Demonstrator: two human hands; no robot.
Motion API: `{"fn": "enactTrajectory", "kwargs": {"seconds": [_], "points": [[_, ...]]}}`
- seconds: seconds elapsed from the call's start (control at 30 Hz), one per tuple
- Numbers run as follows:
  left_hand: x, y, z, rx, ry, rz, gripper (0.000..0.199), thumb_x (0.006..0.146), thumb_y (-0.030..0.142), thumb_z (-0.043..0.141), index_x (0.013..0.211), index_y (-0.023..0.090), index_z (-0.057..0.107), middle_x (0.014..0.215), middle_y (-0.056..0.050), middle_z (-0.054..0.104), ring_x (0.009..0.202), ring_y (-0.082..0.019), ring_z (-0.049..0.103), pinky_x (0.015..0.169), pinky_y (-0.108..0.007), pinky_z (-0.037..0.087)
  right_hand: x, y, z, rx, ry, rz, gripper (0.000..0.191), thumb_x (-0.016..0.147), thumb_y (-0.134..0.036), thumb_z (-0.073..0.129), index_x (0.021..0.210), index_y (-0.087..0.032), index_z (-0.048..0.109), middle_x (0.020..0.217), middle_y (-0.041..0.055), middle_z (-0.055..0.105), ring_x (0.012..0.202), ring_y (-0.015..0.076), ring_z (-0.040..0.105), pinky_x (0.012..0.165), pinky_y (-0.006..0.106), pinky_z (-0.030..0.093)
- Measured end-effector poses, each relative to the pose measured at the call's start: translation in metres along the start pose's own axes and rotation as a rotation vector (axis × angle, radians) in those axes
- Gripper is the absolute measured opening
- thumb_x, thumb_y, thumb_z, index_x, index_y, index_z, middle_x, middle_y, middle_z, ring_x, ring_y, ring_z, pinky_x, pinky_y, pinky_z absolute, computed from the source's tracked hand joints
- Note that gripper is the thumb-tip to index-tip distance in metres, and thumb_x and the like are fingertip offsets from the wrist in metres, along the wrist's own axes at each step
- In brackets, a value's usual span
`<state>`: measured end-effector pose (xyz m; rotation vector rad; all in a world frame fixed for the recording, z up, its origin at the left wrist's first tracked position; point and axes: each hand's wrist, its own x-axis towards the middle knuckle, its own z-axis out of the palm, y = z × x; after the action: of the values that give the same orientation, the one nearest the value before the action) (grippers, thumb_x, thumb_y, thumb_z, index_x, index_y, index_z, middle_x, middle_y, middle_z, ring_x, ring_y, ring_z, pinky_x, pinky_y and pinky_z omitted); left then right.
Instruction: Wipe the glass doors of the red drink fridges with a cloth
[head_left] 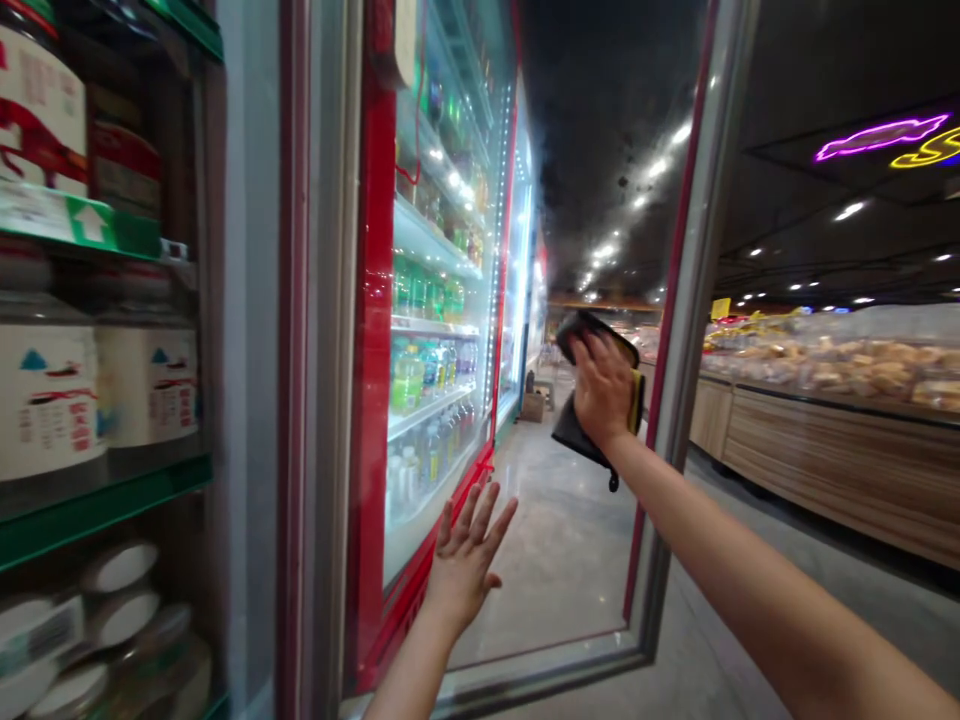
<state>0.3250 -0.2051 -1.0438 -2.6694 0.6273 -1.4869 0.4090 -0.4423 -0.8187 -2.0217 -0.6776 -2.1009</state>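
A glass cooler door with a grey metal frame stands swung open in front of me. My right hand presses a dark cloth with a yellow side flat on the upper right part of the pane. The fingers lie over the cloth, and its lower corner hangs below the palm. Lower and to the left, my left hand is spread with its fingers apart and holds nothing. It is at the glass; whether the palm touches it, I cannot tell.
On the left, shelves hold labelled bottles and lidded jars. Through the glass, a lit red-framed drinks cooler lines the aisle. To the right stands a wood-panelled counter piled with packaged goods. Grey floor runs between.
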Motion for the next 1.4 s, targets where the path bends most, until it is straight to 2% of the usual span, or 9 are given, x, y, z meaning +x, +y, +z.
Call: {"fn": "enactTrajectory", "kwargs": {"seconds": [0.07, 0.17, 0.3, 0.4, 0.5, 0.67, 0.93, 1.17, 1.4], "points": [[0.0, 0.0, -0.001, -0.001, 0.018, -0.003, 0.128, 0.058, 0.061, 0.087, 0.16, 0.037, 0.013, 0.164, -0.006, 0.033, 0.154, -0.031, 0.022, 0.127, -0.049, 0.006, -0.016, 0.039, -0.003, -0.041, 0.167, 0.174, 0.058, 0.096, -0.017, 0.04, 0.153, -0.025, 0.043, 0.147, 0.0135, 0.055, 0.14, 0.0311, 0.045, 0.113, 0.056, 0.039], [0.001, -0.001, -0.002, 0.002, 0.048, 0.004, 0.125, 0.06, 0.061, 0.087, 0.159, 0.038, 0.013, 0.164, -0.004, 0.033, 0.154, -0.03, 0.022, 0.127, -0.049, 0.006, -0.024, 0.049, 0.002, -0.026, 0.294, 0.293, 0.058, 0.097, -0.019, 0.037, 0.155, -0.023, 0.04, 0.148, 0.0162, 0.052, 0.14, 0.0328, 0.044, 0.113, 0.061, 0.036], [0.003, -0.005, 0.0, 0.005, 0.057, 0.015, 0.122, 0.063, 0.059, 0.086, 0.159, 0.039, 0.014, 0.164, -0.003, 0.033, 0.155, -0.031, 0.017, 0.127, -0.05, 0.009, 0.004, 0.028, 0.014, 0.046, 0.068, 0.101, 0.057, 0.097, -0.016, 0.036, 0.152, -0.029, 0.045, 0.15, 0.0088, 0.052, 0.146, 0.0282, 0.037, 0.118, 0.054, 0.034], [0.005, -0.006, 0.002, -0.001, 0.066, 0.013, 0.119, 0.064, 0.06, 0.085, 0.159, 0.038, 0.017, 0.164, -0.004, 0.034, 0.155, -0.03, 0.016, 0.127, -0.051, 0.007, 0.021, 0.039, 0.014, 0.0, 0.1, 0.18, 0.056, 0.097, -0.015, 0.034, 0.149, -0.027, 0.049, 0.149, 0.009, 0.053, 0.144, 0.0263, 0.04, 0.118, 0.051, 0.036], [0.006, -0.007, 0.001, -0.003, 0.075, 0.021, 0.119, 0.063, 0.061, 0.085, 0.159, 0.037, 0.019, 0.163, -0.004, 0.036, 0.155, -0.029, 0.017, 0.127, -0.05, 0.002, 0.001, 0.063, 0.005, -0.062, 0.196, 0.323, 0.058, 0.097, -0.015, 0.031, 0.153, -0.021, 0.043, 0.148, 0.0141, 0.052, 0.142, 0.0262, 0.042, 0.116, 0.052, 0.038], [0.005, -0.007, 0.0, 0.007, 0.095, 0.029, 0.123, 0.06, 0.063, 0.086, 0.159, 0.037, 0.018, 0.162, -0.005, 0.036, 0.155, -0.029, 0.017, 0.127, -0.049, 0.0, -0.052, 0.076, -0.007, -0.054, 0.156, 0.21, 0.058, 0.098, -0.014, 0.033, 0.154, -0.024, 0.04, 0.145, 0.0129, 0.055, 0.14, 0.0248, 0.044, 0.114, 0.051, 0.041], [0.004, -0.011, 0.006, 0.023, 0.12, 0.03, 0.117, 0.064, 0.062, 0.083, 0.159, 0.039, 0.019, 0.161, -0.004, 0.04, 0.155, -0.029, 0.016, 0.127, -0.049, 0.003, 0.044, 0.1, 0.007, -0.086, 0.249, 0.279, 0.058, 0.095, -0.013, 0.033, 0.151, -0.019, 0.045, 0.144, 0.0148, 0.056, 0.138, 0.024, 0.046, 0.114, 0.046, 0.04], [0.006, -0.011, -0.001, 0.014, 0.146, 0.062, 0.121, 0.062, 0.071, 0.08, 0.16, 0.037, 0.018, 0.16, -0.006, 0.041, 0.156, -0.027, 0.011, 0.127, -0.048, -0.002, -0.052, 0.074, -0.012, -0.036, 0.161, 0.205, 0.057, 0.098, -0.016, 0.033, 0.154, -0.025, 0.04, 0.147, 0.014, 0.054, 0.142, 0.0244, 0.043, 0.114, 0.051, 0.041], [0.007, -0.01, -0.003, 0.013, 0.141, 0.056, 0.118, 0.064, 0.067, 0.081, 0.16, 0.035, 0.02, 0.16, -0.005, 0.04, 0.157, -0.024, 0.004, 0.127, -0.047, -0.004, 0.036, 0.072, 0.003, -0.028, 0.231, 0.34, 0.055, 0.097, -0.014, 0.031, 0.15, -0.019, 0.047, 0.146, 0.0159, 0.055, 0.142, 0.0259, 0.043, 0.116, 0.053, 0.038]]}}
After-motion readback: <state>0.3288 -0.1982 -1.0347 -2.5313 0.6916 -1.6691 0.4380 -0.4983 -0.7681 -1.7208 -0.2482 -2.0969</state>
